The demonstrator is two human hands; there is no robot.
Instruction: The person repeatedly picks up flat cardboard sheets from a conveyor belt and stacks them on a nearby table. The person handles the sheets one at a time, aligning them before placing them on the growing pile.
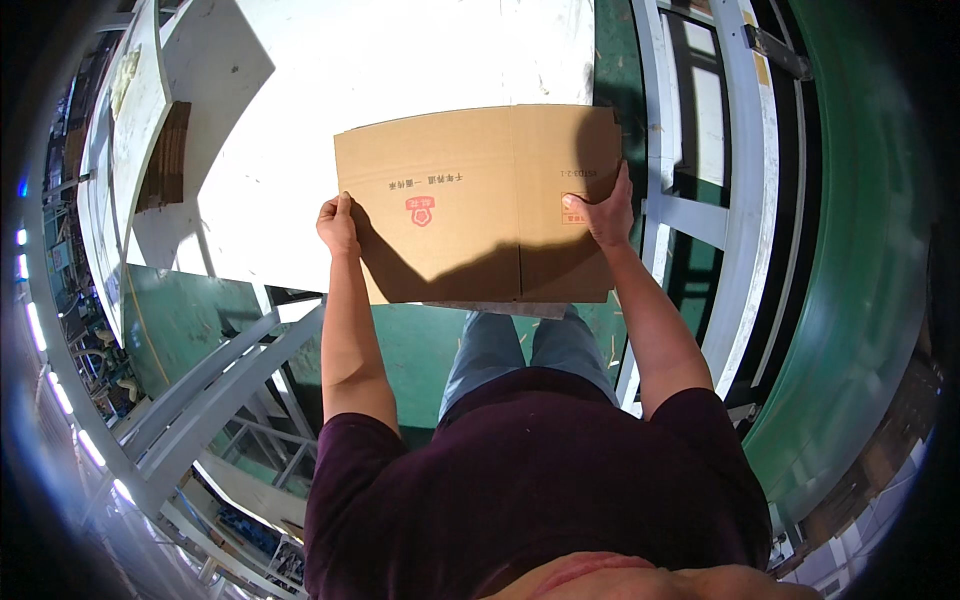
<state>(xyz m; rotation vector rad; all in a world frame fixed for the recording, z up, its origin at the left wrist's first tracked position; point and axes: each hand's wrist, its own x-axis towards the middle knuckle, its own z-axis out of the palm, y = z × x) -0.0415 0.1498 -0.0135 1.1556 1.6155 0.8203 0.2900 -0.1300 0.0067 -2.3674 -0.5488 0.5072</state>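
Note:
A flattened brown cardboard box (pixel 450 235) with red and dark print spans the space between my two hands, in front of my body. My left hand (pixel 338 225) grips its left edge, thumb on the upper face and fingers curled at the side. At the right edge, my right hand (pixel 608 208) is closed on the cardboard, with its thumb lying across the face and the other fingers mostly hidden behind. A crease runs down the right part of the sheet. My shadow falls over its lower and right areas.
A white tabletop (pixel 430 55) extends beyond the cardboard. At the left, brown cardboard pieces (pixel 165 155) stand by a white upright panel (pixel 130 110). Pale metal rails (pixel 745 200) run along my right, and grey bars (pixel 235 380) stand at lower left above the green floor (pixel 410 345).

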